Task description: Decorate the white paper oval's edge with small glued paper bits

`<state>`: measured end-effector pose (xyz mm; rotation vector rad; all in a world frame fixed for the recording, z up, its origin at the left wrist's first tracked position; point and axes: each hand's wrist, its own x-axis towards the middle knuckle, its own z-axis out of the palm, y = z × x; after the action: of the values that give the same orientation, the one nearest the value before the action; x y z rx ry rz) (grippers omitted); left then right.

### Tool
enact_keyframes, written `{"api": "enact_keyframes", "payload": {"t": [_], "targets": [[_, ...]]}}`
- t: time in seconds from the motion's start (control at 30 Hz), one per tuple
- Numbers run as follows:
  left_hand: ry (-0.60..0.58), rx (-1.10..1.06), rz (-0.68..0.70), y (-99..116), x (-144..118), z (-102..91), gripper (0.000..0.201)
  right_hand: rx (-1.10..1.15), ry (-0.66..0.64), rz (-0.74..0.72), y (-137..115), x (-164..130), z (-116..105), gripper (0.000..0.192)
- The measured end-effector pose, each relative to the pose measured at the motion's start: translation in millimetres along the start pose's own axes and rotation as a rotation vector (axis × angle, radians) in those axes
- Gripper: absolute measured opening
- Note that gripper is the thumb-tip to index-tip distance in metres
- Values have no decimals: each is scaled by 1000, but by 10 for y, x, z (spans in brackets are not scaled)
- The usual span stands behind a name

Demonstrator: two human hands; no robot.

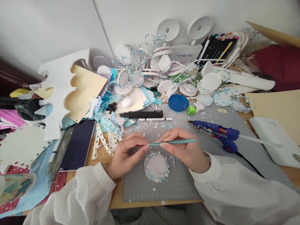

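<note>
My right hand [184, 150] holds teal tweezers [172, 142] level, tips pointing left. My left hand [127, 153] has its thumb and forefinger pinched together at the tweezer tips, on something too small to make out. Just below both hands a white paper disc [156, 167] ringed with small blue star-shaped bits lies flat on the grey cutting mat [140, 184]. Loose blue bits are scattered over the mat beyond the hands.
A blue glue gun [217, 131] lies right of my hands, its cord trailing right. Behind are a black utility knife [142, 114], a white pen [156, 119], a blue lid [178, 102] and a heap of finished discs [164, 75]. A dark tablet [77, 145] and paper scraps crowd the left.
</note>
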<state>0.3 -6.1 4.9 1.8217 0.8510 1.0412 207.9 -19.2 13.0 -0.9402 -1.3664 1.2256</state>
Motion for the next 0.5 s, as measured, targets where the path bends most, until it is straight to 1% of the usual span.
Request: {"api": "enact_keyframes", "payload": {"t": [0.23, 0.5], "targets": [[13, 6, 21, 27, 0, -13, 8, 37, 22, 42, 16, 2, -13, 11], [0, 19, 52, 20, 4, -20, 12, 72, 30, 12, 41, 6, -18, 11]]}}
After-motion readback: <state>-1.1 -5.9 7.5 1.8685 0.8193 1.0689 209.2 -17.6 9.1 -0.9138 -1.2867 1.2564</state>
